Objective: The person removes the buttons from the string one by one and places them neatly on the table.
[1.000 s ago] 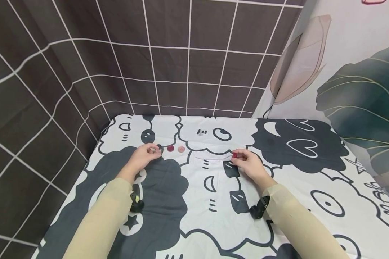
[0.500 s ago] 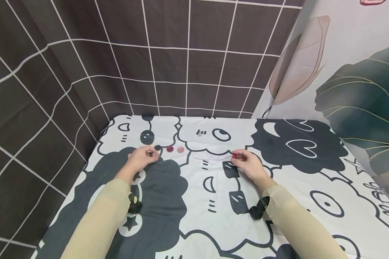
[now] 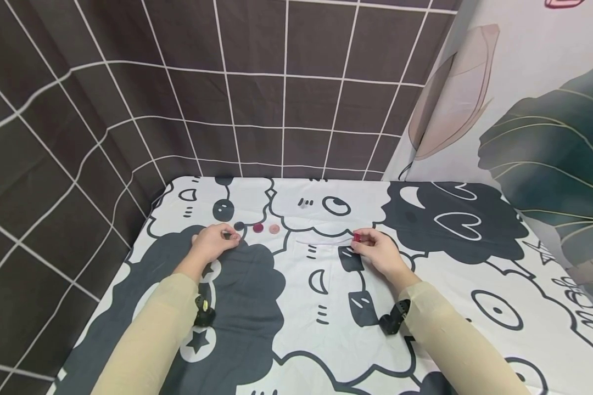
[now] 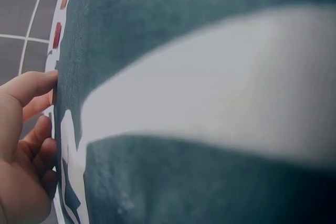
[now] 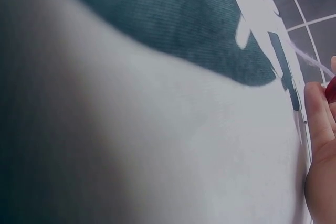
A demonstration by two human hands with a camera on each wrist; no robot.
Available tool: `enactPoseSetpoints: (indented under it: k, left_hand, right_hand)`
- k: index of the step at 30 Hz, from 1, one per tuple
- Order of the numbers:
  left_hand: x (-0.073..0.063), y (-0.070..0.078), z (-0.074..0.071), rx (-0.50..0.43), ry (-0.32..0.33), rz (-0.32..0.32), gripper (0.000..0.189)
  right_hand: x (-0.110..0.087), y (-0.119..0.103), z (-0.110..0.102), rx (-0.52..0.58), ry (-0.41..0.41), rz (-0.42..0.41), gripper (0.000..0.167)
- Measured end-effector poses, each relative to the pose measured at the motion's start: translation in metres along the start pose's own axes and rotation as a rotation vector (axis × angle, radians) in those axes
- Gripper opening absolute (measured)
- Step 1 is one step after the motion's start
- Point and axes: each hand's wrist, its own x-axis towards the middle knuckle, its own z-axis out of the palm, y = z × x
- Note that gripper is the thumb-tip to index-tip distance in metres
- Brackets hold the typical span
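In the head view, my right hand (image 3: 382,255) pinches a small red piece (image 3: 357,237) between thumb and fingers. A thin white string (image 3: 321,242) runs left from it, just above the cloth. In the right wrist view the red piece (image 5: 331,90) shows only at the edge. My left hand (image 3: 212,244) is low over the patterned cloth, thumb and index fingertips close together; whether something small lies between them I cannot tell. Beyond those fingertips lie a dark disc (image 3: 239,225), a dark red disc (image 3: 258,227) and a pink disc (image 3: 274,229) in a row.
A black, grey and white cartoon-print cloth (image 3: 301,329) covers the surface. Dark grid-patterned fabric (image 3: 257,99) hangs behind and at the left. A leaf-print curtain (image 3: 533,126) hangs at the right.
My left hand has drawn back slightly toward me, so more of the dark disc shows. The right hand stays about where it was, with the red piece and string.
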Motion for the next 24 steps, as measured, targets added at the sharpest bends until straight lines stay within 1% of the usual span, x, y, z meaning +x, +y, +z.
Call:
enactPoseSetpoints:
  k: [6,12,18,20,24]
  left_hand:
    - [0.0,-0.002,-0.001,-0.029,-0.009,0.013,0.033]
    - [-0.001,-0.001,-0.001,-0.064,-0.021,0.015,0.044]
    - [-0.001,0.009,-0.003,-0.139,0.03,0.021,0.044]
    - [0.0,0.013,-0.003,-0.164,0.035,0.024,0.044]
    - [0.002,0.02,-0.002,-0.15,0.026,0.051,0.043]
  right_hand:
    - [0.0,-0.001,0.0,-0.009,0.004,0.004,0.039]
    - [0.001,-0.001,-0.002,-0.008,0.007,0.001,0.038]
    - [0.004,-0.001,-0.002,-0.015,0.009,0.0,0.038]
    - [0.004,-0.001,-0.002,-0.012,0.009,0.003,0.038]
    - [0.004,-0.003,-0.001,-0.009,0.002,0.005,0.039]
